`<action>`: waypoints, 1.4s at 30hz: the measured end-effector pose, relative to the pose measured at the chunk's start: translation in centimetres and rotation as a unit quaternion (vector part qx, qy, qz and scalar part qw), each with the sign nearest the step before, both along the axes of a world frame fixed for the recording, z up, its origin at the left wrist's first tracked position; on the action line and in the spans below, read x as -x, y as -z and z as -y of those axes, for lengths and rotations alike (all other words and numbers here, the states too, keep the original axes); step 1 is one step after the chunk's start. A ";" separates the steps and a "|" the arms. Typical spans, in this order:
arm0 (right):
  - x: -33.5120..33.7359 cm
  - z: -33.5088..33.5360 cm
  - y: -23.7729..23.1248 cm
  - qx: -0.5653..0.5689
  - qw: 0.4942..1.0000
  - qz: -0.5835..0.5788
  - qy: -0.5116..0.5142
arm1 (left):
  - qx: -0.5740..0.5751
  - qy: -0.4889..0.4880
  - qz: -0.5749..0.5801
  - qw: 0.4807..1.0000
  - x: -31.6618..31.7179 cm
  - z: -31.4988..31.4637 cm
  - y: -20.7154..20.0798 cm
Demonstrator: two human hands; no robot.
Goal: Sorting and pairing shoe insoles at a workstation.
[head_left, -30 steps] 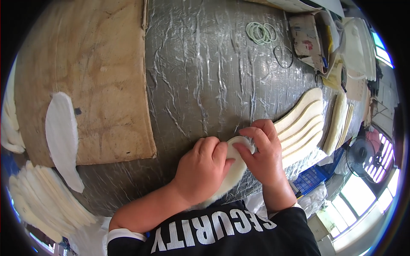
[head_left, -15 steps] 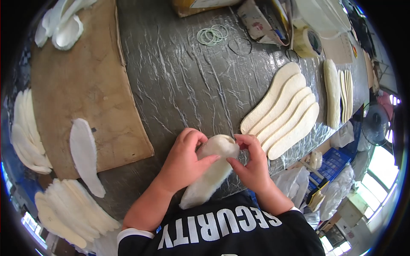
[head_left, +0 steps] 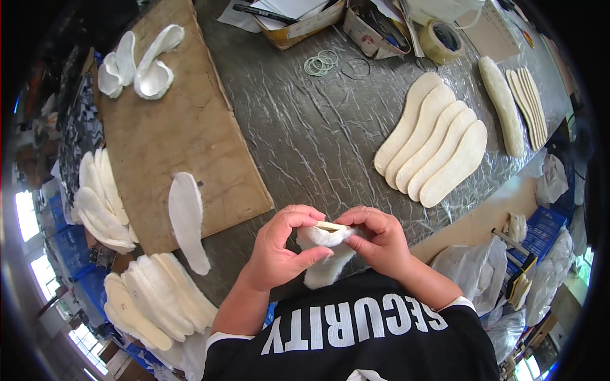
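Observation:
Close to my body, both hands grip a fluffy white insole [head_left: 325, 272]. My left hand [head_left: 274, 246] pinches its far end from the left, fingers on the rim and thumb on the fleece. Opposite it, my right hand [head_left: 382, 242] pinches the right side of the same end with thumb and fingers. That end is tilted up, showing a cream edge with a dark gap under it; the fleecy rest hangs toward my shirt. Just beyond my left hand, a single white insole [head_left: 187, 222] lies on a brown cardboard sheet [head_left: 178, 133]. Several cream insoles [head_left: 438, 143] are fanned out to the right.
Fleecy insoles are piled at the lower left [head_left: 162, 298], with another pile [head_left: 101, 203] above. Curled white pieces [head_left: 152, 70] rest on the cardboard. Rubber bands [head_left: 320, 63], a tape roll [head_left: 441, 42] and boxes [head_left: 302, 28] stand at the back. More insoles [head_left: 527, 108] lie far right.
The view has shifted, so the table things appear moved. The insole's far end has tipped up in my hands, and its edge and gap now show. Both hands keep their grip.

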State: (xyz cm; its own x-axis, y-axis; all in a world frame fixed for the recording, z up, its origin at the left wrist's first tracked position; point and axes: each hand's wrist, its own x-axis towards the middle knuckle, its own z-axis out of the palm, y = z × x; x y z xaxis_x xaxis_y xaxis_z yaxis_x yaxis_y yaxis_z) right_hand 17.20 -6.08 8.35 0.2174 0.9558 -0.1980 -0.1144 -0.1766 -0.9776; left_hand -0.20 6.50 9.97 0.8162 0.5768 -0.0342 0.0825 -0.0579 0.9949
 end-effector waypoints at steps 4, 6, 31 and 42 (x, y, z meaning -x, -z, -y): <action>0.8 -0.1 -0.9 -0.010 1.000 -0.006 0.014 | -0.026 -0.009 0.023 0.999 1.0 0.1 -1.1; 1.0 0.0 -0.9 -0.026 1.000 0.002 0.006 | -0.038 -0.010 0.020 0.999 1.3 0.0 -1.7; 2.8 -0.1 -2.6 -0.090 0.992 0.079 -0.031 | -0.294 0.031 -0.032 0.955 2.2 0.5 -4.5; 3.3 0.0 -2.5 -0.082 0.991 0.099 -0.023 | -0.330 0.025 -0.109 0.937 2.0 0.2 -6.6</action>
